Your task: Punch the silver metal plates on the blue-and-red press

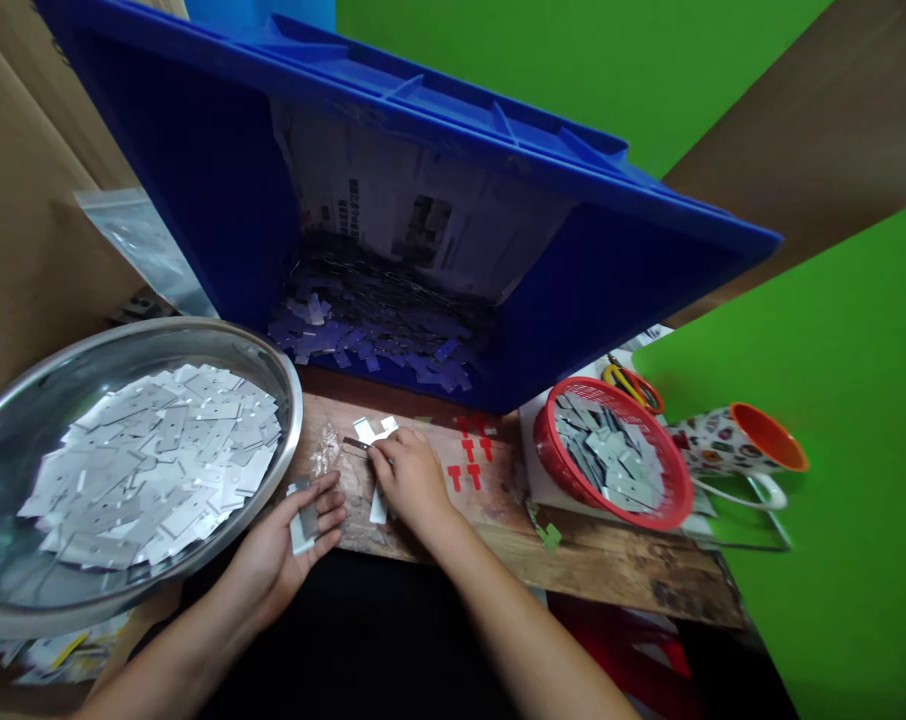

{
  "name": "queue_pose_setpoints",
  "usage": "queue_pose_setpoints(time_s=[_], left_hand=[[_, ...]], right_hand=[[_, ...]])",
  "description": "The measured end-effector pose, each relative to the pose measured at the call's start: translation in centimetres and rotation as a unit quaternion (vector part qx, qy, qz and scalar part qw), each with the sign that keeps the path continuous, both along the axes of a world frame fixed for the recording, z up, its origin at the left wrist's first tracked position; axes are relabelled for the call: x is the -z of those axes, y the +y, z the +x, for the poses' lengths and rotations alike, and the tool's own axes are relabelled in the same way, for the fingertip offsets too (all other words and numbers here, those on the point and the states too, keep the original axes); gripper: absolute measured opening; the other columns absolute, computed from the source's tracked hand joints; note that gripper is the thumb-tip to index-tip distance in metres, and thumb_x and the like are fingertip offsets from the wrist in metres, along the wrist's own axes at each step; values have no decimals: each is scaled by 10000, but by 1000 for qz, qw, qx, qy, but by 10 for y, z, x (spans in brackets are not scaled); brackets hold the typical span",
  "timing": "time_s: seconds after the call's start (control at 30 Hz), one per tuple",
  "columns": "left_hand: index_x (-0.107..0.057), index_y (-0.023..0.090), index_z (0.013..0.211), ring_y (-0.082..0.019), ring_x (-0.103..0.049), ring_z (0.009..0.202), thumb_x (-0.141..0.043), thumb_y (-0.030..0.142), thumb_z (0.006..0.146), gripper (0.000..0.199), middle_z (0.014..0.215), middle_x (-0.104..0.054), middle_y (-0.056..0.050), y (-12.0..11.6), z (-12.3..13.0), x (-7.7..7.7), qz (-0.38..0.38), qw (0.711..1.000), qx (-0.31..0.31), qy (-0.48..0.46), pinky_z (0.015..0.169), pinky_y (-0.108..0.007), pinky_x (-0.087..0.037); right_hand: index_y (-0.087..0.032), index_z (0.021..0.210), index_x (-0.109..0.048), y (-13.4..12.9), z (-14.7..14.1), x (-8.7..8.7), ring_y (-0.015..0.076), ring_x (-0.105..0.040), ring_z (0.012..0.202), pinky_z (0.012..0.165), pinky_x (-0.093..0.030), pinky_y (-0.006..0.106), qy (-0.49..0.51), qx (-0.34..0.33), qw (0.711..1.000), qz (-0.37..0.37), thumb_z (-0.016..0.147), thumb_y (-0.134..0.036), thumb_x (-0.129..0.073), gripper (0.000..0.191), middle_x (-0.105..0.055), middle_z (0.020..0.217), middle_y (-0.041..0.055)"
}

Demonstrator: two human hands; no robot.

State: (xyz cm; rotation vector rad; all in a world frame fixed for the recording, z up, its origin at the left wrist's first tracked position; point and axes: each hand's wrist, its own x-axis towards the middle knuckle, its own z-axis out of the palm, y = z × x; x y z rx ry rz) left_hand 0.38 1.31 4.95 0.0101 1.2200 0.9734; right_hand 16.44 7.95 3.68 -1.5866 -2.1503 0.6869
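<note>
My left hand (314, 510) is palm up at the bench edge, its fingers curled round a flat silver metal plate (302, 522). My right hand (414, 478), just to the right, pinches a thin dark strip (356, 443) that points left; its exact kind is hard to make out. Behind that hand's fingertips lie shiny silver pieces (374, 430), and another silver strip (378, 505) shows below them, partly hidden by the hand. Crumpled clear plastic (325, 450) lies on the wood beyond my left hand. Several red T-shaped pieces (468, 450) lie right of my right hand.
A steel bowl (292, 400) of flat metal plates stands at left. The tilted blue crate (595, 260) holds many small metal pieces. At right are a red basket (678, 505) of plates, yellow-and-red-handled scissors (633, 385) and a patterned mug (712, 440) on its side. A green scrap (549, 536) lies near the bench edge.
</note>
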Motion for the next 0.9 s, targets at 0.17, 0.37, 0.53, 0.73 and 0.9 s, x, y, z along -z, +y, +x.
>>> queue_pose_setpoints(time_s=[0.17, 0.37, 0.53, 0.73, 0.9], left_hand=[[-654, 141, 1024, -109, -659, 715, -595, 87, 792, 245, 919, -682, -67, 8, 7, -3, 48, 998, 1, 48, 641, -196, -557], [-667, 143, 937, -70, -620, 589, -708, 51, 684, 272, 713, -648, -1, 12, 19, -4, 67, 992, 21, 108, 549, -123, -532], [-668, 156, 989, -76, -637, 616, -708, 51, 679, 329, 761, -666, -7, 9, 22, -3, 63, 990, 26, 125, 586, -139, -547], [-663, 141, 1011, -88, -636, 611, -720, 81, 664, 357, 758, -675, -24, 7, 23, -9, 53, 991, 49, 108, 571, -148, -526], [-656, 128, 909, -118, -633, 569, -702, 279, 742, 230, 680, -659, -38, -2, 23, -7, 27, 979, 187, 73, 492, -175, -499]], right_hand=[[-171, 676, -593, -23, 6, 0, 91, -422, 470, 476, -319, 211, 317, 84, 894, -304, 871, -356, -469, 296, -526, 556, -34], [-162, 733, -601, -50, 17, 2, 69, -402, 421, 438, -303, 185, 436, 87, 813, -377, 841, -458, -487, 335, -502, 502, -47], [-208, 1110, -592, -66, 31, 7, 135, -611, 740, 729, -482, 272, 387, 116, 897, -182, 876, -301, -457, 285, -668, 837, 25], [-241, 985, -660, -74, 37, 0, 172, -608, 913, 836, -464, 309, 270, 29, 961, -50, 846, -281, -565, 173, -678, 986, 45], [-191, 710, -585, -63, 32, -4, 124, -526, 632, 628, -423, 242, 397, 130, 891, -179, 823, -356, -547, 203, -583, 665, -11]])
